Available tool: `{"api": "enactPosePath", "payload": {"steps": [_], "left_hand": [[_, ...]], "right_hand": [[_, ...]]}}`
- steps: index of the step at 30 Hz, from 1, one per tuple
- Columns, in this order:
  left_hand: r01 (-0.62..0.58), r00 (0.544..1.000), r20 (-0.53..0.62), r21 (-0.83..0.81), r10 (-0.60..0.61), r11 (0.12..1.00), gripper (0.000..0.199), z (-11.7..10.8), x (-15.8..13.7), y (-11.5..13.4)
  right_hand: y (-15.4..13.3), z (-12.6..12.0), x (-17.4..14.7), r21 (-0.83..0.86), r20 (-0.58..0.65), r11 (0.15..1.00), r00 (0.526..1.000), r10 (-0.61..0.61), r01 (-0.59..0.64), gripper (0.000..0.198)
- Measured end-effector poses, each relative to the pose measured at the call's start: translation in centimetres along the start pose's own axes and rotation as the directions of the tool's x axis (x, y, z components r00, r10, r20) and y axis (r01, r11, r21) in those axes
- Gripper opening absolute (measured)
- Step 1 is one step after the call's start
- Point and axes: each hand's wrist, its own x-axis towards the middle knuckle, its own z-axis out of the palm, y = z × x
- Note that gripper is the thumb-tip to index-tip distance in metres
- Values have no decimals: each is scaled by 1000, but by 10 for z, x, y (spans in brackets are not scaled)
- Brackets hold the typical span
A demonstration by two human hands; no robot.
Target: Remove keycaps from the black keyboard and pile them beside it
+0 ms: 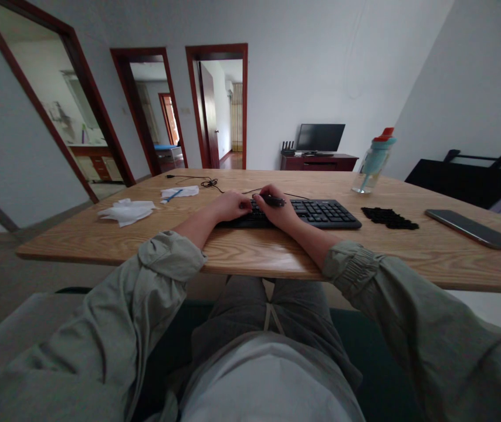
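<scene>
A black keyboard lies on the wooden table in front of me. My right hand is over its middle, fingers closed round a short black tool whose exact kind I cannot make out. My left hand rests at the keyboard's left part, fingers curled together close to the right hand. Whatever those left fingers pinch, if anything, is hidden. Both hands cover much of the keyboard's left half. To its right is a flat cluster of small black pieces that look like keycaps.
Crumpled white tissue lies on the left of the table. Behind it, a blue-handled stick lies on another tissue. A black cable runs behind the keyboard. On the right are a water bottle and a phone.
</scene>
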Motion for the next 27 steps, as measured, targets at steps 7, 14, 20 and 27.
{"api": "enactPosePath", "payload": {"steps": [7, 14, 20, 27], "left_hand": [[9, 999, -43, -20, -10, 1000, 25, 1, 2, 0], [58, 990, -118, -150, -76, 987, 26, -4, -3, -11], [-13, 944, -327, -178, -47, 984, 39, -10, -5, -3], [-141, 937, -329, -38, 121, 989, 40, -10, 0, 10]], "right_hand": [[6, 1, 4, 75, -78, 993, 992, 96, -90, 29], [-2, -5, 5, 112, -107, 983, 982, 158, -146, 30], [-11, -11, 3, 185, 1, 966, 983, 185, -182, 34], [-17, -17, 7, 209, 124, 951, 971, 204, -226, 37]]}}
